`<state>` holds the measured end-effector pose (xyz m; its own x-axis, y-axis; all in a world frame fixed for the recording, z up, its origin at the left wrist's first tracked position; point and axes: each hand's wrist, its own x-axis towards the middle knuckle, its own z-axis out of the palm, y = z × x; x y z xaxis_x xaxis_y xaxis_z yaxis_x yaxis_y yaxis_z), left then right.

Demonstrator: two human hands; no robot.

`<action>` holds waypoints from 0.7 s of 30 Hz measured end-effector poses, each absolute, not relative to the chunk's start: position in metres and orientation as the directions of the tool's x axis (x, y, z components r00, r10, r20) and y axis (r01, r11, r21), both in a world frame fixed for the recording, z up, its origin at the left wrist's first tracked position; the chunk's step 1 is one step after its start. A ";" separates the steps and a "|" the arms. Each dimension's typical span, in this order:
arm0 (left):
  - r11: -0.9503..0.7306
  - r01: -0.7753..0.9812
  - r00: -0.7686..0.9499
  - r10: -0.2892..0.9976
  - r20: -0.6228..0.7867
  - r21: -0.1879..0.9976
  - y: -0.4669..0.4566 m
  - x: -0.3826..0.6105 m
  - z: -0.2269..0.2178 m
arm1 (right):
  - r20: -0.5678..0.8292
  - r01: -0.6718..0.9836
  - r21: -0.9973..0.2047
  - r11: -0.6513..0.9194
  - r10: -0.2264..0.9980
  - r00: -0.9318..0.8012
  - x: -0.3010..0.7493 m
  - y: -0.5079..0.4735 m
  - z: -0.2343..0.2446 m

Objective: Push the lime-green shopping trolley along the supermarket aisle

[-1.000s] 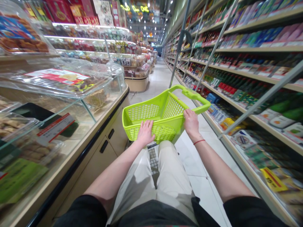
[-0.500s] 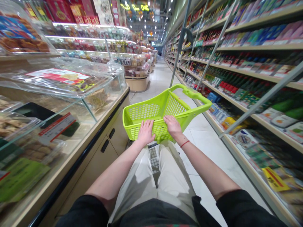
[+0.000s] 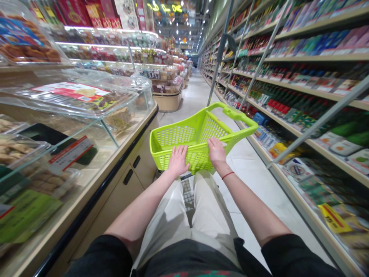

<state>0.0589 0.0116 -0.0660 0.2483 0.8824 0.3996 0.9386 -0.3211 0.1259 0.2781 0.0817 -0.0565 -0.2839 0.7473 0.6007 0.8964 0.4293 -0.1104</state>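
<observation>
A bright green plastic shopping cart (image 3: 175,135) with perforated basket walls stands sideways right in front of my legs. Its looped handle (image 3: 245,120) points to the right. My left hand (image 3: 178,161) rests over the near rim, fingers hooked over the edge. Farther right along that same rim, my right hand (image 3: 217,153) holds on too, with a red string on its wrist. No goods show inside the basket. Below it, part of a lower rack (image 3: 188,188) shows between my knees.
On the left runs a glass-edged display counter (image 3: 115,134) with packaged baked goods and a dark bumper rail. Shelves (image 3: 314,92) of bottles and packets line the right side, with slanted metal poles (image 3: 319,123) before them. A tiled aisle (image 3: 193,88) stretches ahead.
My right hand has slid a little to the right along the cart's near rim. My left hand and the cart have hardly moved.
</observation>
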 end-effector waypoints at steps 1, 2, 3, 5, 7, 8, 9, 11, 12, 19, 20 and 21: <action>-0.322 0.938 0.249 0.882 0.400 0.126 0.012 0.059 -0.066 | 0.583 0.884 -0.108 0.454 0.750 -0.314 0.262 0.078 -0.062; -0.323 0.938 0.250 0.882 0.400 0.127 0.012 0.059 -0.067 | 0.565 0.876 -0.112 0.468 0.756 -0.331 0.247 0.075 -0.066; -0.323 0.938 0.249 0.882 0.400 0.127 0.012 0.059 -0.067 | 0.548 0.870 -0.117 0.479 0.762 -0.346 0.234 0.071 -0.068; -0.320 0.939 0.248 0.884 0.397 0.126 0.012 0.059 -0.067 | 0.532 0.852 -0.120 0.509 0.758 -0.378 0.214 0.066 -0.071; -0.320 0.940 0.249 0.884 0.396 0.122 0.012 0.058 -0.067 | 0.534 0.832 -0.115 0.543 0.740 -0.409 0.206 0.063 -0.071; -0.322 0.939 0.252 0.883 0.397 0.118 0.012 0.058 -0.067 | 0.536 0.822 -0.109 0.559 0.729 -0.425 0.207 0.063 -0.069; -0.323 0.939 0.254 0.881 0.398 0.115 0.012 0.058 -0.067 | 0.538 0.814 -0.102 0.572 0.720 -0.439 0.211 0.064 -0.068; -0.325 0.939 0.258 0.880 0.399 0.111 0.012 0.057 -0.067 | 0.540 0.807 -0.092 0.584 0.710 -0.452 0.226 0.068 -0.063; -0.325 0.939 0.258 0.881 0.397 0.111 0.011 0.057 -0.066 | 0.544 0.809 -0.089 0.581 0.709 -0.450 0.236 0.070 -0.060; -0.317 0.941 0.256 0.894 0.367 0.116 0.009 0.057 -0.063 | 0.650 0.887 -0.094 0.452 0.703 -0.290 0.329 0.089 -0.034; -0.316 0.942 0.254 0.895 0.366 0.117 0.009 0.058 -0.062 | 0.670 0.898 -0.092 0.430 0.694 -0.264 0.338 0.091 -0.032; -0.315 0.942 0.253 0.896 0.366 0.120 0.009 0.058 -0.062 | 0.689 0.908 -0.095 0.407 0.686 -0.236 0.344 0.093 -0.032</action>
<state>0.0580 0.0095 -0.0624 0.2531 0.8957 0.3656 0.9416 -0.3149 0.1196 0.3441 0.0927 -0.0316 -0.2356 0.6858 0.6886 0.9084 0.4071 -0.0947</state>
